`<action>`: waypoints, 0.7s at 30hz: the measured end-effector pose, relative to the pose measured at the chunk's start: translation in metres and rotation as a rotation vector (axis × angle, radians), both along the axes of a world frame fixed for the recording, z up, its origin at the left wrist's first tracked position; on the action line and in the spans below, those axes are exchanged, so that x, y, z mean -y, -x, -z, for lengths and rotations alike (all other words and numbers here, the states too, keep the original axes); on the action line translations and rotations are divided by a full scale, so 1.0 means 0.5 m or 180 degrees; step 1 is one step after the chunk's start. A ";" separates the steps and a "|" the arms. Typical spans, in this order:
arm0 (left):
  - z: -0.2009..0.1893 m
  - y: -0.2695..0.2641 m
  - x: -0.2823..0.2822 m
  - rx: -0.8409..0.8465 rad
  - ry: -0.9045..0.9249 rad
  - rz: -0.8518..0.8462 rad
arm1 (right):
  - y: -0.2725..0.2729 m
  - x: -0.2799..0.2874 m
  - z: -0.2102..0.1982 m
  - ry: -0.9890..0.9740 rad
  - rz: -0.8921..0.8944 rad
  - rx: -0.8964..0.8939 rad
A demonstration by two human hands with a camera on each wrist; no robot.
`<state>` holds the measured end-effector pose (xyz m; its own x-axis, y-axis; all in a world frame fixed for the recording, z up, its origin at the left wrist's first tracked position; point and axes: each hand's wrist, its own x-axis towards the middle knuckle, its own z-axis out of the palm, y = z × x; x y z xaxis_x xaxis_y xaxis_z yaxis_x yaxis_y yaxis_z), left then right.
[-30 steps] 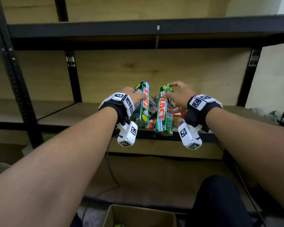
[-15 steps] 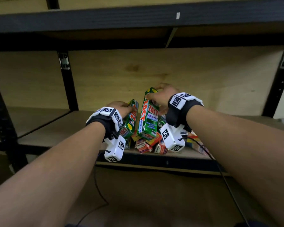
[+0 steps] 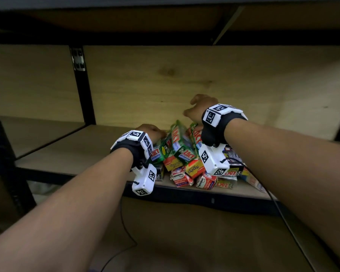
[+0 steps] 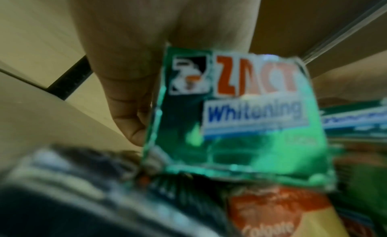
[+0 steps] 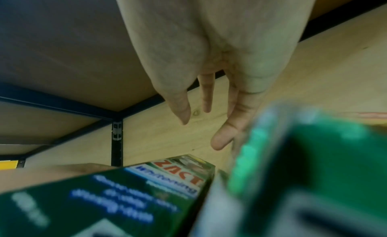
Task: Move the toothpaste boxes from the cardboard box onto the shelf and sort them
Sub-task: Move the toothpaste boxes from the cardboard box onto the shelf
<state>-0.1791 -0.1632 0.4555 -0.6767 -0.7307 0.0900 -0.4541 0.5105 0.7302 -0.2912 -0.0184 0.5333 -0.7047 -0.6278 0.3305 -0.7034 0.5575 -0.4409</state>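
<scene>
A jumbled pile of toothpaste boxes, green, red and orange, lies on the wooden shelf near its front edge. My left hand is down on the pile's left side and holds a green Zact Whitening box against its palm, the thumb curled beside it. My right hand hovers above the pile near the back panel, its fingers straight and holding nothing. Another green Zact box leans on the pile just under it, also in the right wrist view. The cardboard box is out of view.
A black upright post stands at the back left of this bay. The upper shelf hangs low overhead. A black cable runs from my right wrist over the shelf's front edge. Bare shelf board stretches left of the pile.
Both hands brought their green boxes down onto the pile. My right hand let go of its box and lifted away. My head has come closer to the shelf.
</scene>
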 end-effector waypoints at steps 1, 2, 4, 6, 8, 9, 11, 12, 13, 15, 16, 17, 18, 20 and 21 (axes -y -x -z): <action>0.001 -0.003 -0.002 0.0020 0.0024 0.0000 | -0.001 -0.003 0.001 -0.0028 0.0007 -0.0008; 0.003 -0.007 -0.005 0.0029 0.0066 -0.0006 | -0.003 -0.008 0.001 -0.0036 -0.0014 0.0031; 0.003 -0.019 -0.014 0.0036 0.0131 -0.0028 | -0.016 -0.021 -0.001 -0.0142 -0.0041 0.0051; 0.000 -0.033 -0.027 0.0046 0.0154 -0.0034 | -0.034 -0.040 -0.005 -0.0270 -0.0074 0.0000; -0.008 -0.050 -0.045 0.0084 0.0204 -0.0022 | -0.047 -0.058 -0.009 -0.0383 -0.0071 -0.0088; -0.012 -0.059 -0.055 0.0113 0.0254 -0.0010 | -0.055 -0.068 -0.011 -0.0422 -0.0054 -0.0116; -0.020 -0.080 -0.080 0.0203 0.0366 0.0012 | -0.072 -0.091 -0.012 -0.0476 -0.0047 -0.0088; -0.024 -0.091 -0.092 0.0255 0.0415 0.0001 | -0.080 -0.103 -0.013 -0.0491 -0.0061 -0.0040; -0.027 -0.103 -0.105 0.0295 0.0448 -0.0031 | -0.088 -0.114 -0.012 -0.0471 -0.0092 0.0043; -0.032 -0.125 -0.130 0.0354 0.0527 -0.0090 | -0.104 -0.136 -0.009 -0.0349 -0.0163 0.0222; -0.035 -0.137 -0.143 0.0378 0.0588 -0.0094 | -0.112 -0.149 -0.005 -0.0309 -0.0184 0.0287; -0.038 -0.151 -0.159 0.0396 0.0648 -0.0098 | -0.119 -0.160 -0.001 -0.0312 -0.0207 0.0330; -0.040 -0.166 -0.176 0.0398 0.0708 -0.0088 | -0.128 -0.174 0.004 -0.0317 -0.0227 0.0368; -0.044 -0.193 -0.206 0.0338 0.0756 -0.0081 | -0.150 -0.204 0.015 -0.0255 -0.0274 0.0552; -0.045 -0.205 -0.222 0.0290 0.0755 -0.0086 | -0.160 -0.219 0.023 -0.0312 -0.0282 0.0596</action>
<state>-0.0764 -0.0523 0.4778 -0.6705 -0.7142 0.2007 -0.5282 0.6495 0.5469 -0.2110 0.0912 0.5217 -0.6888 -0.7125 0.1336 -0.6625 0.5438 -0.5151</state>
